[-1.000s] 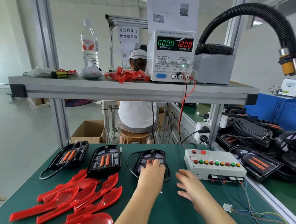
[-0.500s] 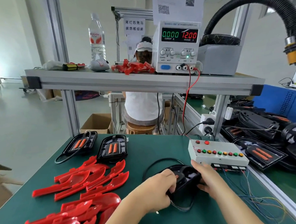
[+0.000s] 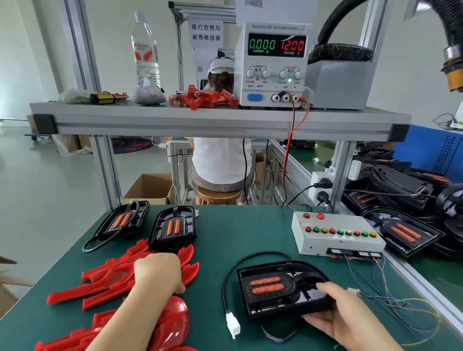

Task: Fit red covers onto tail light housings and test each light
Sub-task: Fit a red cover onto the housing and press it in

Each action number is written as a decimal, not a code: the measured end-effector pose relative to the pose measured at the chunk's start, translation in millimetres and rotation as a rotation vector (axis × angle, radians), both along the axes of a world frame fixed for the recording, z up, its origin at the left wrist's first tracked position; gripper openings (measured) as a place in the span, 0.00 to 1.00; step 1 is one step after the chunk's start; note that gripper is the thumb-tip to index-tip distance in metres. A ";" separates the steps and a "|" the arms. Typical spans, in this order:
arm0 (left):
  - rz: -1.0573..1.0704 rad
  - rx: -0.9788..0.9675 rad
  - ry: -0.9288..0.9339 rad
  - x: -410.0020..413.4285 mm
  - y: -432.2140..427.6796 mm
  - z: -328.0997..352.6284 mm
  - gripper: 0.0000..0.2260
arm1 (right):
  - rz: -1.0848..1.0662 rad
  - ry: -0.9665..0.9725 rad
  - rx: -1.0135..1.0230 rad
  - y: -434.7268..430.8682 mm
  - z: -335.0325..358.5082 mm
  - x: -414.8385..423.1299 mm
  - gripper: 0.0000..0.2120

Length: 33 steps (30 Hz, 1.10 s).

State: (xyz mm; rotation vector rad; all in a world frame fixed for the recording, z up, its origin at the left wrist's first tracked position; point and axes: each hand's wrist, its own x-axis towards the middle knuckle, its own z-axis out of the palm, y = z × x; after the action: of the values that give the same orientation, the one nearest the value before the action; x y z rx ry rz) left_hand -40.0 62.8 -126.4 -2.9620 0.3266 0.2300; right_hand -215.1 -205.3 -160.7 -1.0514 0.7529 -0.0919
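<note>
1. Since half a second ago, the left hand (image 3: pixel 157 273) is taken off the tail light housing (image 3: pixel 274 288) and is set on the heap of red covers (image 3: pixel 107 286) to its left. The housing, then lifted between both hands, is now laid face up on the green mat (image 3: pixel 241 228).
2. The left hand's fingers are bent down into the heap, knuckles up. The fingertips are hidden, so whether a cover is grasped cannot be told.
3. The housing is gripped at its near right corner by the right hand (image 3: pixel 337 317), with the thumb laid on the top and the fingers curled beneath.
4. Two orange strips are seen inside the housing. Its black cable is looped round the far side and ends in a white connector (image 3: pixel 233 327), which lies on the mat just to the left.
5. Two more housings (image 3: pixel 174 226) are set beyond the covers. A button box (image 3: pixel 335 239) is placed near the held housing, and 0.000 and 12.00 are shown on the power supply (image 3: pixel 272 63) on the shelf.
</note>
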 end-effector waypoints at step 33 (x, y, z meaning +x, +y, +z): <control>-0.632 -0.871 0.275 -47.7 -109.7 8.7 0.05 | 0.209 -0.206 0.110 -0.7 3.7 -21.0 0.16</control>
State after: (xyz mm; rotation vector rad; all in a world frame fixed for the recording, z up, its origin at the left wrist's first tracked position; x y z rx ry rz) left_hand -87.7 -46.9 -117.7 -3.3629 1.7477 0.5130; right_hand -236.1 -206.0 -157.0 -0.9930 0.4543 0.0198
